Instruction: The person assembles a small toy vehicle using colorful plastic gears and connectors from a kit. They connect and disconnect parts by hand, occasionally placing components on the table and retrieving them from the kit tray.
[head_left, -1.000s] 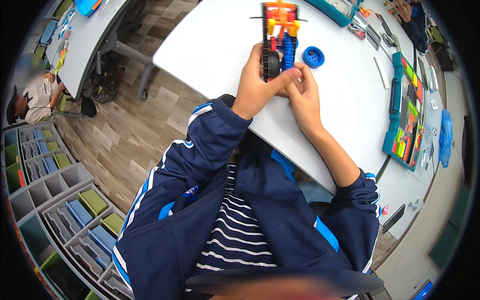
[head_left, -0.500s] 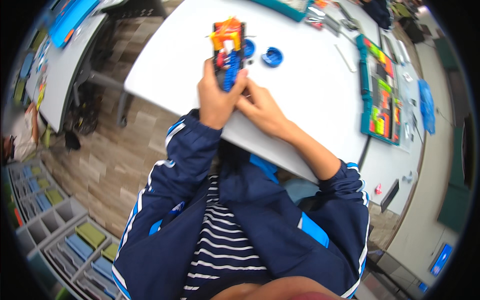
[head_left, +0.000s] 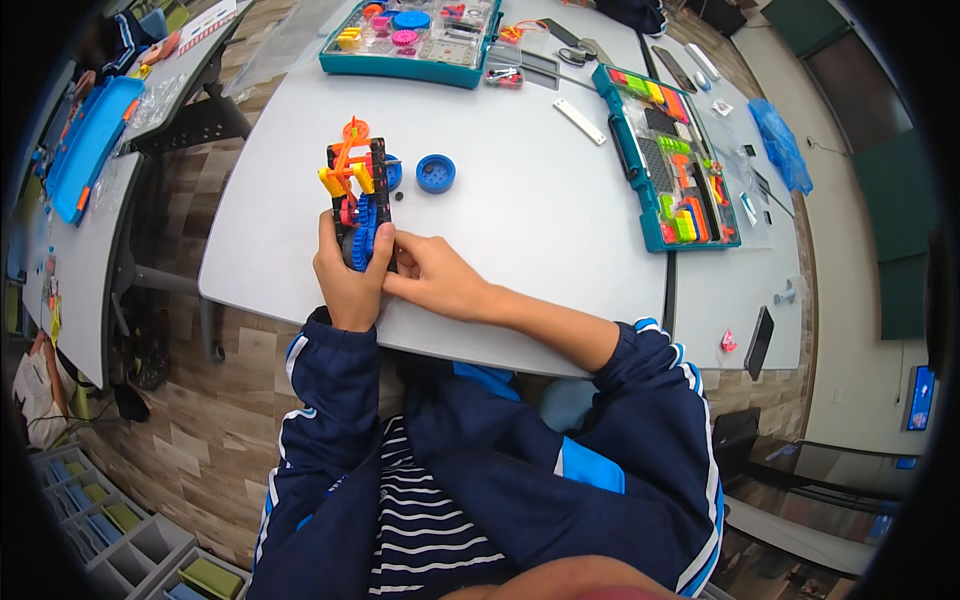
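A toy model [head_left: 357, 190] of black, orange, yellow and blue building parts stands on the white table [head_left: 530, 230]. My left hand [head_left: 345, 275] grips its lower end from the left. My right hand [head_left: 430, 275] presses its fingertips against the model's lower right side. Both forearms come up from dark blue jacket sleeves. A loose blue wheel [head_left: 436, 173] lies on the table just right of the model, apart from both hands.
A teal parts tray [head_left: 410, 35] sits at the table's far edge. A second teal tray [head_left: 670, 160] of coloured pieces lies to the right, with a white strip [head_left: 580, 120] between them. A dark phone [head_left: 760, 342] lies at the right. Another table [head_left: 85, 150] stands left.
The view has shifted, so the table and model now sit lower and more central. Both hands stay on the model, which has stayed on the table.
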Available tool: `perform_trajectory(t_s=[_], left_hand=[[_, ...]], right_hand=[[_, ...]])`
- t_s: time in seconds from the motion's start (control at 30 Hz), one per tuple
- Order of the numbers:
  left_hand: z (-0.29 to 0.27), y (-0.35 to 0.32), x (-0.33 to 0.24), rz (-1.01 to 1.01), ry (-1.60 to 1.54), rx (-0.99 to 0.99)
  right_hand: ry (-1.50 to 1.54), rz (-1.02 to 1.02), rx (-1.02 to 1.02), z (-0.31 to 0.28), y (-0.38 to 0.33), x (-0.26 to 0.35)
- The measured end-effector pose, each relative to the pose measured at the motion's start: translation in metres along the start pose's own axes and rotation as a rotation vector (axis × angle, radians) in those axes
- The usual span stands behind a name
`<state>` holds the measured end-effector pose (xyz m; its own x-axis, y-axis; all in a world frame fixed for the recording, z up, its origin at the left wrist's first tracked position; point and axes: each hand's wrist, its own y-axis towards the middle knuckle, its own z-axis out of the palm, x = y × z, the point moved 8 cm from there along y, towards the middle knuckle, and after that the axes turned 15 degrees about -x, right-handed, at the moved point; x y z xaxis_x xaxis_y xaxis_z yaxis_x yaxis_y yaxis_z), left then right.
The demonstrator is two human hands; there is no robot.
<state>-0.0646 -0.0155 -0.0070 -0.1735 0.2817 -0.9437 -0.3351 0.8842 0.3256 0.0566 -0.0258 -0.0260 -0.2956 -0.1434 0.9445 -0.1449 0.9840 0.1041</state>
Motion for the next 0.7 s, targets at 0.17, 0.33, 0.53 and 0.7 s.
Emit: perform_trajectory(t_s=[0.17, 0.33, 0.53, 0.7], left_hand=[[0.003, 0.0, -0.003, 0.023, 0.048, 0.041], [0.007, -0.001, -0.006, 0.058, 0.087, 0.064], [0.007, -0.003, -0.008, 0.051, 0.052, 0.073], [0.003, -0.002, -0.007, 0.056, 0.08, 0.022]], right_hand=[[-0.129, 0.08, 0.0, 0.003, -0.009, -0.003], [-0.124, 0.058, 0.054, 0.006, -0.009, -0.001], [-0.1, 0.158, 0.143, 0.012, -0.015, -0.012], [-0.062, 0.188, 0.121, 0.01, -0.014, -0.017]])
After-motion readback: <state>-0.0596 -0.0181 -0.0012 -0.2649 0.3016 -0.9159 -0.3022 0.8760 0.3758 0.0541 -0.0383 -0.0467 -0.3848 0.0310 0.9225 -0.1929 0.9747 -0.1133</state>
